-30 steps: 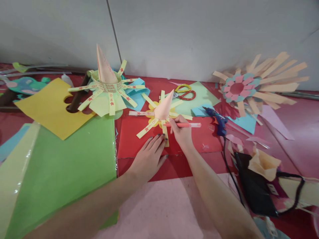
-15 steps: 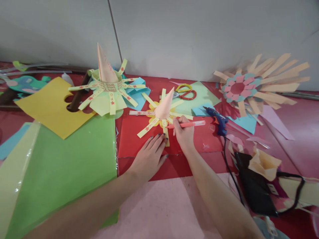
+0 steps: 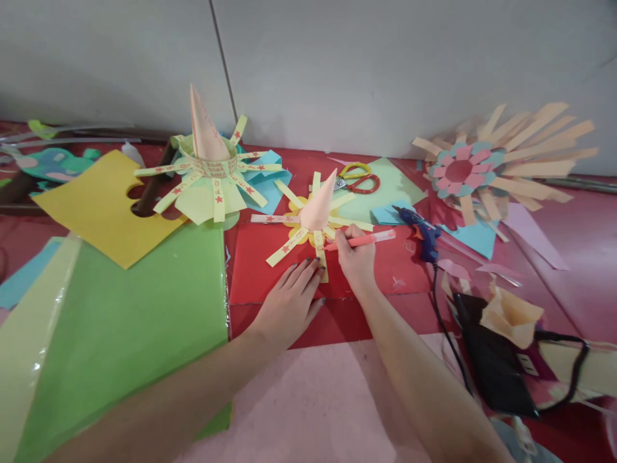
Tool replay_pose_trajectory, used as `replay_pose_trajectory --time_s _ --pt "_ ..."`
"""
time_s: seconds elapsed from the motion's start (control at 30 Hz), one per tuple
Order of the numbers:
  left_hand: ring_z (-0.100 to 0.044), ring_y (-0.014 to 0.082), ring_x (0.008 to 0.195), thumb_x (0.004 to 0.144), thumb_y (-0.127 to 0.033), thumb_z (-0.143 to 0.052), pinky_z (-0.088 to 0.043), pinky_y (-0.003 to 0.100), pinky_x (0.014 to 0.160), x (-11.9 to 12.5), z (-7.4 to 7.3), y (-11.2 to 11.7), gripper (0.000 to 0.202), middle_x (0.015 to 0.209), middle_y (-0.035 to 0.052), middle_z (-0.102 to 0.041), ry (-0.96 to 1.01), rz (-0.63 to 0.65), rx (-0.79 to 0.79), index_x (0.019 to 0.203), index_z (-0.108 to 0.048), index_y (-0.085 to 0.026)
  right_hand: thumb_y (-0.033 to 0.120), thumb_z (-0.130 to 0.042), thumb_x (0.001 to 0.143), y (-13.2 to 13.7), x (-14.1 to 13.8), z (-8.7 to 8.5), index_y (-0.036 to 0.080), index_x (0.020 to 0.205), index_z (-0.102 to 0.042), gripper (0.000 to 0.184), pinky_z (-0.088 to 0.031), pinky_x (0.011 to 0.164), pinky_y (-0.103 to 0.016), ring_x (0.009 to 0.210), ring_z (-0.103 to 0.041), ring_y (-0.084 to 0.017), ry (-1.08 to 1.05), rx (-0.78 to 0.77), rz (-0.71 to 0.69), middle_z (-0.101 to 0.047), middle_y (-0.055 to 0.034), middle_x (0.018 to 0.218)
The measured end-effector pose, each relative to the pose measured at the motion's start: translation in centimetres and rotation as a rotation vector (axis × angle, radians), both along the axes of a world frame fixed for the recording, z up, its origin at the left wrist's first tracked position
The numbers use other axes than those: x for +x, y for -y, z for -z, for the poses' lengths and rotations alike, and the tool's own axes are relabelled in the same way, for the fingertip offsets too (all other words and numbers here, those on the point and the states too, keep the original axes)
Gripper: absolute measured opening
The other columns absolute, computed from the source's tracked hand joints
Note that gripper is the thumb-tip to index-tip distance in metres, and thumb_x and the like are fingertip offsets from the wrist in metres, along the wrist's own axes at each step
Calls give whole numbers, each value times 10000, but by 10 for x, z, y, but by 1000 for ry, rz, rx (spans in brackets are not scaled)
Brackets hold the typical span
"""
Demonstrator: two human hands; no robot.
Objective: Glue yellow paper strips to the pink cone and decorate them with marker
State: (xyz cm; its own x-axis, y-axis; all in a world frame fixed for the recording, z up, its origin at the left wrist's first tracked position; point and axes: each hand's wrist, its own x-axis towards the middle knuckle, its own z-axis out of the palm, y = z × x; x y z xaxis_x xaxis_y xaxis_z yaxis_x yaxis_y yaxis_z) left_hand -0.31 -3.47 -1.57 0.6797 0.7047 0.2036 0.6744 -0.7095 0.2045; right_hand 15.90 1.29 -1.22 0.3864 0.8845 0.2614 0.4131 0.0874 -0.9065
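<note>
My right hand (image 3: 357, 259) grips a red marker pen (image 3: 370, 238), its tip at a pale yellow paper strip (image 3: 319, 240) that points toward me. Flat on the red sheet (image 3: 255, 276), my left hand (image 3: 292, 302) has its fingers stretched out, the fingertips at the edge of that strip. The strip belongs to a paper craft with a yellow flower-shaped base and a pink paper cone (image 3: 318, 207) standing in the middle. Other strips fan outward, some bearing red letters and stars. Behind to the left stands a larger paper craft (image 3: 212, 168) with a cone and lettered strips.
Scissors (image 3: 359, 180) lie behind the cone. A blue glue gun (image 3: 420, 235) with a black cable lies to the right, near a black case (image 3: 491, 360). Green sheets (image 3: 135, 321) and a yellow sheet (image 3: 116, 212) cover the left. A fringed paper flower (image 3: 463, 170) leans against the wall.
The marker tip has shifted slightly on the strip, with small red marks showing there. My left hand stays in place.
</note>
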Motion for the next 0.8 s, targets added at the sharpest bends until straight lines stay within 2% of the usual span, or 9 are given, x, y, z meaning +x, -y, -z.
replay_pose_trajectory --time_s 0.17,0.33,0.53,0.7,0.8 --pt "-429 254 1281 936 -297 -401 -352 412 1077 0 -1 0 427 1383 135 -461 4 2 -24 1297 -456 -77 324 -521 819 0 1 -1 225 568 -322 335 -319 467 -221 395 -336 -71 -141 11 62 -314 106 414" --pt "-416 270 1289 911 -279 -455 -347 417 1080 0 -5 -1 402 1382 154 -454 0 22 -61 1264 -492 -88 308 -537 825 4 -3 -10 223 566 -360 326 -338 443 -220 334 -374 -75 -213 17 112 -353 111 332" --pt "-454 287 1254 904 -276 -474 -367 437 1060 0 -6 -1 426 1344 148 -494 15 50 -28 1286 -471 -88 328 -561 813 15 -2 -23 216 561 -370 336 -365 411 -199 318 -378 -56 -284 17 51 -391 106 339" --pt "-482 260 1231 925 -265 -428 -373 419 1060 0 -6 0 383 1308 131 -535 48 51 -15 1258 -489 -85 428 -576 788 12 -2 -13 213 581 -397 348 -437 390 -188 327 -355 -44 -445 31 44 -346 115 396" --pt "-496 256 1218 926 -274 -424 -384 410 1052 0 -5 0 382 1294 137 -546 42 35 -1 1247 -494 -78 469 -547 803 10 -1 -7 208 597 -430 352 -445 373 -187 314 -305 -32 -468 -4 -27 -371 107 418"
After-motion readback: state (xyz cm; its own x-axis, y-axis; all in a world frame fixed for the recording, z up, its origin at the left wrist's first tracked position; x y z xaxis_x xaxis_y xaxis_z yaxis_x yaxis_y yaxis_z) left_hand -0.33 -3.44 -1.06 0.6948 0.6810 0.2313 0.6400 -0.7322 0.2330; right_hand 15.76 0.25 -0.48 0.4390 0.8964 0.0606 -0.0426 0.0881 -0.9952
